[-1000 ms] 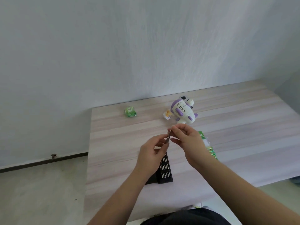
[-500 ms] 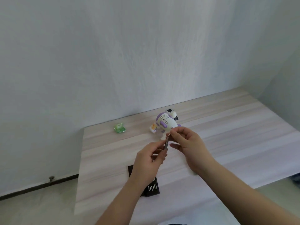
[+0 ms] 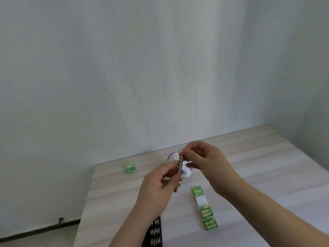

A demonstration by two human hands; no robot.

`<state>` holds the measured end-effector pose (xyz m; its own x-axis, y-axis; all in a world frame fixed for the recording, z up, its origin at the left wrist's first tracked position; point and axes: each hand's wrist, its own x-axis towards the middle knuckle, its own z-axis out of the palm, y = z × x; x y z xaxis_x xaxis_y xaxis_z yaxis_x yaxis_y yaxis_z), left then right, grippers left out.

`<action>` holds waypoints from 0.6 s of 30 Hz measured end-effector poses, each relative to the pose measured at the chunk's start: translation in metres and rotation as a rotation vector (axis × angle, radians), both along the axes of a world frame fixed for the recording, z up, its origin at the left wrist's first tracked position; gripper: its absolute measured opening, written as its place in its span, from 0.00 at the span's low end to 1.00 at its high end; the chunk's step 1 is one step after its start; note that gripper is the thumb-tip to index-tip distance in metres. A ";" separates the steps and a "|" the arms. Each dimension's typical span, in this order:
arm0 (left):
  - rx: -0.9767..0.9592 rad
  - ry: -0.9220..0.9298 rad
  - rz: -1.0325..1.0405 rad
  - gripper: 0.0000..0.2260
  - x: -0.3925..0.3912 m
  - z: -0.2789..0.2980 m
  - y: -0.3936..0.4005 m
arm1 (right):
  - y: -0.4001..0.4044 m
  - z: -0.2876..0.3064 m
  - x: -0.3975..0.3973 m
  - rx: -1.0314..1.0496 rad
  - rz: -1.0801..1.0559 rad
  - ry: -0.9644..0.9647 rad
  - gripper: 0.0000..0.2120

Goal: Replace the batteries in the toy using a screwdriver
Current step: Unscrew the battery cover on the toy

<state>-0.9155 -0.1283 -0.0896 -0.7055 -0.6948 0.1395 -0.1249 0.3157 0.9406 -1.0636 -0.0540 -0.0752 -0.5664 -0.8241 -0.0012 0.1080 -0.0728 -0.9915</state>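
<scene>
On the tabletop (image 3: 115,196), a small green pack (image 3: 130,167) lies far left. The left hand (image 3: 156,189) is raised, grip clamped on the screwdriver (image 3: 179,168) — shaft near upright. The right hand (image 3: 204,166) pinches its tip, wrist bent inward. Behind them lies the toy (image 3: 173,157); the battery strip (image 3: 205,209) lies right.

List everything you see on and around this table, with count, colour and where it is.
toy: one, white and purple, far middle of the table, partly behind the hands
green packet: one, far left
battery strip: one, green and white, near right
bit case: one, black, near edge, under the left forearm
table: one, pale wood
screwdriver: one, grey, held upright
left hand: grips the screwdriver's handle
right hand: fingertips pinch its top end
</scene>
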 end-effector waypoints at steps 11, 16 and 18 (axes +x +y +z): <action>0.061 0.283 0.243 0.12 -0.021 0.056 0.008 | -0.018 0.080 -0.013 -0.136 0.131 0.167 0.02; 0.083 0.324 0.302 0.12 -0.021 0.063 0.010 | -0.023 0.093 -0.010 -0.181 0.153 0.165 0.01; 0.093 0.329 0.316 0.11 -0.018 0.065 0.011 | -0.026 0.096 -0.007 -0.179 0.160 0.175 0.01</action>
<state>-0.9334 -0.1177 -0.0248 -0.3855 -0.8888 0.2479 0.1087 0.2230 0.9687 -1.0710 -0.0800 0.0213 -0.4080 -0.8813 0.2384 -0.0398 -0.2437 -0.9690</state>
